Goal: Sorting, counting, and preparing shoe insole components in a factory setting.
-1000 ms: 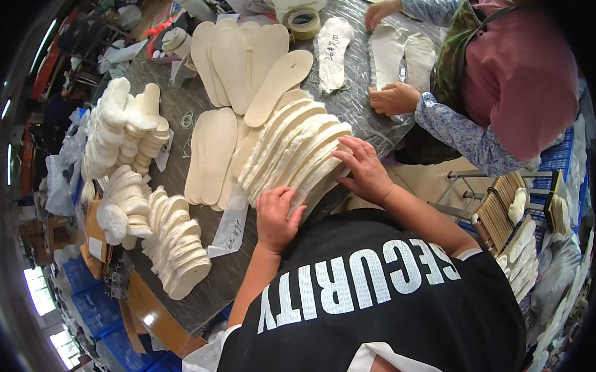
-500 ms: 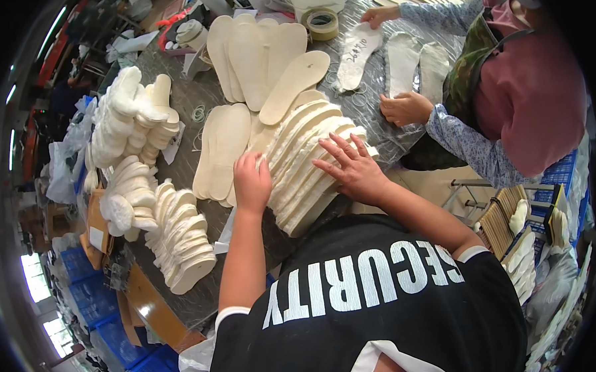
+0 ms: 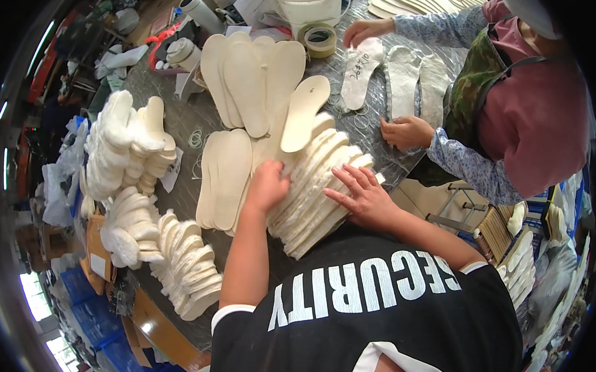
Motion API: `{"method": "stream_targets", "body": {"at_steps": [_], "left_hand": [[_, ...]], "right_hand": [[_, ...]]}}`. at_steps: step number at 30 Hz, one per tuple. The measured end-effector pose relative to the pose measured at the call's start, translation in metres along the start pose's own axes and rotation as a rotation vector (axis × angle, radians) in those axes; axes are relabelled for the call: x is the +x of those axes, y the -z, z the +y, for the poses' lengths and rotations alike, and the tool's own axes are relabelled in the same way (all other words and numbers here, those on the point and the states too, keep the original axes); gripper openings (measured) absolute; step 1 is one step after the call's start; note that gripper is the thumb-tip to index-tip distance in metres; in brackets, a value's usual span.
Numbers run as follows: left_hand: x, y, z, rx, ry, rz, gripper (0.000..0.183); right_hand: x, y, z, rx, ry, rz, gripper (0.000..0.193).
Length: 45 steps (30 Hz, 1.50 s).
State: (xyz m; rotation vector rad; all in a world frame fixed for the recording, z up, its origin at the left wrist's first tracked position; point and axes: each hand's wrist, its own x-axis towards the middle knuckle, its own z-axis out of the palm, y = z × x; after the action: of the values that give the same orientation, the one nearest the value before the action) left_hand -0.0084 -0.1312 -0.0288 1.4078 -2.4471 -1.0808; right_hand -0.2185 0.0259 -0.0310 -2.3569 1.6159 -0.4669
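Note:
A slanted row of fleecy cream insoles [image 3: 324, 178] lies overlapped on the table in front of me. My left hand [image 3: 269, 186] is at its left edge, fingers curled in; what they hold, if anything, is hidden. Across the right side of the row rests my right hand [image 3: 365, 196], its fingers spread over the insole edges. One smooth cream insole [image 3: 305, 114] leans on the far end of the row. Beyond it, more flat insoles [image 3: 246, 88] are fanned out, and another few flat insoles [image 3: 223, 176] lie left of my left hand.
Fleecy insole piles [image 3: 126, 140] and a stacked row [image 3: 185, 264] stand on the left. At the right, a co-worker's hands [image 3: 407, 133] touch grey-white insoles [image 3: 403, 75]. A tape roll [image 3: 319, 40] and white bucket [image 3: 309, 6] stand at the back.
The view has shifted, so the table's things appear lower. My left hand has curled in more tightly at the row's edge. My right hand stays spread on the row.

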Motion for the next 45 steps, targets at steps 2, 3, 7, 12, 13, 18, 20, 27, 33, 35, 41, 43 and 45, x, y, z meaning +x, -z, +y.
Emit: {"method": "stream_targets", "body": {"at_steps": [2, 3, 7, 12, 13, 18, 20, 27, 33, 35, 41, 43, 45], "left_hand": [[-0.016, -0.006, 0.007, 0.181, -0.196, 0.116, 0.013], [-0.023, -0.008, 0.008, 0.223, -0.178, 0.059, 0.012], [-0.037, -0.012, 0.014, 0.297, -0.123, -0.025, 0.018], [-0.044, -0.014, 0.009, 0.114, -0.138, -0.021, 0.017], [-0.045, -0.013, 0.006, 0.085, -0.137, -0.018, 0.019], [-0.026, -0.001, 0.004, 0.034, -0.06, -0.099, 0.019], [-0.017, -0.001, 0.008, 0.019, -0.069, -0.068, 0.019], [-0.009, 0.003, 0.008, -0.07, -0.125, -0.082, 0.02], [-0.005, 0.007, 0.002, -0.175, -0.158, -0.044, 0.02], [-0.004, 0.009, 0.003, -0.349, -0.067, -0.068, 0.029], [-0.006, 0.01, 0.001, -0.315, -0.277, -0.099, 0.022], [-0.009, 0.01, 0.005, -0.342, -0.272, -0.08, 0.019], [-0.007, 0.005, 0.001, -0.296, -0.223, -0.028, 0.016]], "right_hand": [[0.001, 0.006, -0.002, -0.075, -0.011, -0.039, 0.08], [0.004, 0.013, -0.003, -0.03, -0.006, -0.05, 0.084], [0.03, 0.041, -0.003, 0.01, 0.027, -0.214, 0.103], [0.06, 0.047, 0.001, -0.067, 0.079, -0.454, 0.11], [0.061, 0.045, 0.002, -0.086, 0.085, -0.462, 0.108], [0.063, 0.042, 0.002, -0.034, 0.086, -0.466, 0.104], [0.063, 0.04, 0.002, -0.044, 0.084, -0.472, 0.102], [0.056, 0.034, 0.006, 0.038, 0.051, -0.43, 0.097], [0.059, 0.036, 0.003, 0.019, 0.037, -0.433, 0.09], [0.058, 0.035, 0.002, 0.026, 0.017, -0.43, 0.089], [0.048, 0.03, -0.002, 0.036, -0.026, -0.363, 0.082], [0.044, 0.029, -0.004, 0.029, -0.042, -0.321, 0.081], [0.04, 0.027, -0.006, 0.015, -0.069, -0.255, 0.079]]}}
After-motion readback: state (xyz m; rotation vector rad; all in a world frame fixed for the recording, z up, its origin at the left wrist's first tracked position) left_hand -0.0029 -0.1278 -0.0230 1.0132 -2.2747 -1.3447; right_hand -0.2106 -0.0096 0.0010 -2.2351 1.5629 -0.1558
